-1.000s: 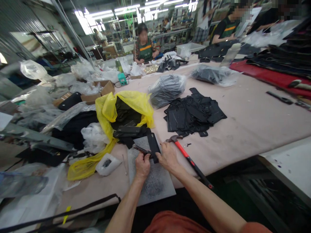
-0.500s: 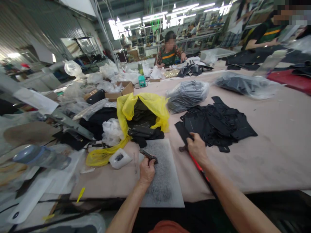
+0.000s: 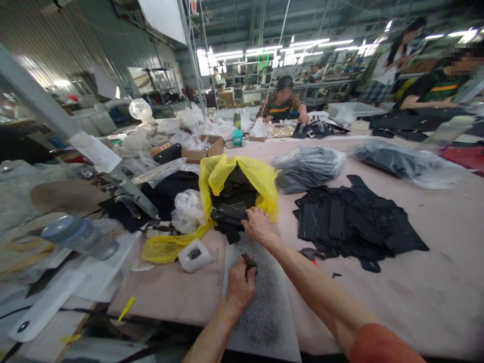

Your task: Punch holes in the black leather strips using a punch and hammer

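My left hand (image 3: 241, 283) is closed around a small dark tool (image 3: 249, 263) above the speckled grey board (image 3: 260, 307). At the mouth of the yellow bag (image 3: 267, 189), my right hand (image 3: 259, 223) has its fingers on the dark folded pieces (image 3: 230, 214); its grip on them is partly hidden. A hammer (image 3: 313, 254) lies on the table beyond my right forearm, its handle mostly hidden. Behind it is a spread pile of black pieces (image 3: 348, 219).
Left of the board sit a white foam block (image 3: 195, 255) and a clear bottle (image 3: 81, 237). Plastic-wrapped bundles (image 3: 310, 169) lie farther back. A slanted metal post (image 3: 49, 101) crosses the left side. A person (image 3: 283, 103) works across the table.
My right hand has let go of the black piece and the hammer by the pile and moved left to the yellow bag. My left hand still holds the tool. The camera view has shifted.
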`<state>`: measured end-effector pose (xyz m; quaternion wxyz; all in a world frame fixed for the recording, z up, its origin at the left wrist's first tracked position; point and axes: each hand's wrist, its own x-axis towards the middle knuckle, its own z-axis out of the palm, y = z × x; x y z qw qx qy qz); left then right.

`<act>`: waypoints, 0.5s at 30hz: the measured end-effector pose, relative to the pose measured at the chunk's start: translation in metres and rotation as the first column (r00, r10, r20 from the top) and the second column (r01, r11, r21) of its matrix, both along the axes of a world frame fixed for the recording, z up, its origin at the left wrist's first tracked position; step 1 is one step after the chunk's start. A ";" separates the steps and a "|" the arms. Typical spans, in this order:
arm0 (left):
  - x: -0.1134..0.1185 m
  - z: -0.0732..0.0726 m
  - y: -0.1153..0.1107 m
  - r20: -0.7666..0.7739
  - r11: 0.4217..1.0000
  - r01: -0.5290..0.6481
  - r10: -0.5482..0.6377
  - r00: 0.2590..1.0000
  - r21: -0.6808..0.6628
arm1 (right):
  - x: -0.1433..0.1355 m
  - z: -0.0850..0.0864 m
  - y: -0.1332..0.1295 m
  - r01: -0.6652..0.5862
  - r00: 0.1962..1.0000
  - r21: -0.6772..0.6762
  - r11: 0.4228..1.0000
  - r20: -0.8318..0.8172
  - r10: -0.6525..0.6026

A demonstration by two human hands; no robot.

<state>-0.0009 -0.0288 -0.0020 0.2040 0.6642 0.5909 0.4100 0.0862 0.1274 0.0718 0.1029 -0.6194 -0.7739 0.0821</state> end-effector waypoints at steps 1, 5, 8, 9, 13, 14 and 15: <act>0.000 0.001 0.000 0.004 1.000 0.005 -0.005 1.000 -0.005 | -0.007 -0.001 0.005 -0.002 1.000 -0.015 1.000 0.021 0.002; -0.001 0.002 -0.001 0.016 1.000 0.021 -0.021 1.000 -0.010 | -0.018 -0.002 0.020 -0.024 0.998 -0.039 0.999 0.050 0.026; -0.002 0.000 -0.001 0.021 0.999 0.032 -0.032 0.999 -0.019 | -0.018 0.003 0.023 -0.052 0.998 -0.036 0.998 0.046 0.053; -0.002 -0.001 0.000 0.026 0.999 0.036 -0.036 0.999 -0.023 | -0.016 0.006 0.023 -0.066 0.997 -0.041 0.997 0.038 0.067; -0.003 -0.003 0.001 0.041 0.999 0.038 -0.036 0.999 -0.033 | 0.009 0.025 0.020 -0.139 0.990 -0.097 0.986 -0.007 0.139; -0.003 -0.003 0.002 0.040 0.999 0.035 -0.033 0.999 -0.032 | 0.021 0.032 0.018 -0.151 0.988 -0.113 0.982 -0.018 0.150; -0.003 -0.003 0.002 0.038 0.999 0.028 -0.027 0.999 -0.028 | 0.035 0.041 0.015 -0.164 0.986 -0.127 0.978 -0.032 0.161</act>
